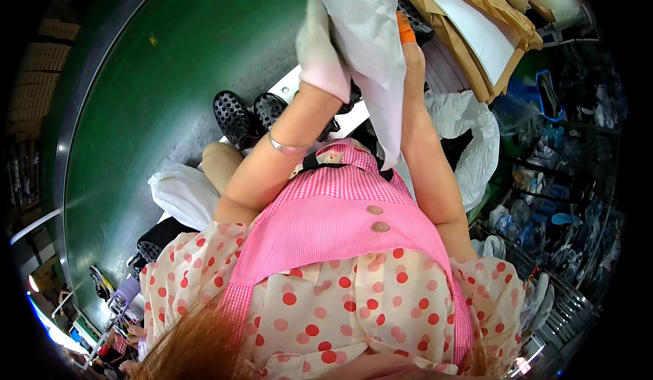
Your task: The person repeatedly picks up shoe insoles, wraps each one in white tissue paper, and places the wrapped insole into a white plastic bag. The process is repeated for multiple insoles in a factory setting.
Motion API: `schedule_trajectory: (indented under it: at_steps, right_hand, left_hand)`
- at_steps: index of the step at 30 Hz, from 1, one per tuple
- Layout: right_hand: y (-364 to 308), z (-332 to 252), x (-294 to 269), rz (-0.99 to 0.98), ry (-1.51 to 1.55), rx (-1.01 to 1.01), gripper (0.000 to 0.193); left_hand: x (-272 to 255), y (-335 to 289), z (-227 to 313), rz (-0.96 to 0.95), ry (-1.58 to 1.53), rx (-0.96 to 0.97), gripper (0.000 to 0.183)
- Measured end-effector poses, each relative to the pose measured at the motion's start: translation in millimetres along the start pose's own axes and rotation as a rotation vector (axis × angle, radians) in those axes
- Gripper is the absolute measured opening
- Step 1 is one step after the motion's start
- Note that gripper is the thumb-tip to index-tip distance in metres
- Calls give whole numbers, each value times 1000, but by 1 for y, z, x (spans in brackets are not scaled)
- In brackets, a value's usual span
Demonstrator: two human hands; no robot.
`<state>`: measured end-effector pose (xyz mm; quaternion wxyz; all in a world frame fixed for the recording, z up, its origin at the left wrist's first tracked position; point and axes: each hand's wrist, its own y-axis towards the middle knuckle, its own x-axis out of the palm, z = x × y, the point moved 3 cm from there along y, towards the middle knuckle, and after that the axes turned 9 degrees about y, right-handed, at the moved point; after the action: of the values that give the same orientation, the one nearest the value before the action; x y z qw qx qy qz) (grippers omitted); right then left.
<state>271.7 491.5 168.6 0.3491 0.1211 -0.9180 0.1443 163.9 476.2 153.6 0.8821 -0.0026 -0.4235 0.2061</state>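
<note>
A thin, crumpled white plastic bag [360, 33] hangs between my hands, its lower corner trailing down between my forearms. My left hand [321, 53], in a white and pale pink glove, lies along the bag's left edge with its fingers stretched upward; the bag covers part of its inner side. On the bag's other side is my right hand [409, 40], with an orange covering at the fingers. Its fingertips are hidden behind the bag, so their grip does not show. Left of my left forearm sit black clogs with round holes [235, 119].
A green work surface [177, 60] with a dark curved rim spreads to the left. Brown paper [469, 74] with white sheets is stacked at the upper right. Beside my right forearm stands an opened white bag [479, 155]. Racks of wrapped footwear [544, 196] fill the far right.
</note>
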Motion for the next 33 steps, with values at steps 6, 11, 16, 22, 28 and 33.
schedule_trajectory:
  at_steps: [6, 11, 16, 22, 28, 33]
  right_hand:
    - [2, 9, 13, -84, 118, -88, 44]
    - [-6, 20, 14, -123, 209, 9, 49]
    - [-6, 31, 14, -66, 333, 151, 54]
    - [-9, 31, 9, -34, 184, 163, 55]
    - [0, 21, 4, -57, 99, 167, 57]
    - [-7, 10, 21, -12, 39, 198, 53]
  left_hand:
    - [17, -7, 16, -23, -119, -116, 54]
    - [12, -5, 25, -79, -193, -164, 55]
    - [4, -7, 21, 273, 18, -111, 53]
    - [-6, 1, 16, -7, 91, -114, 68]
    - [-4, -7, 23, -379, 105, -71, 82]
    - [-1, -2, 25, -249, 176, -38, 82]
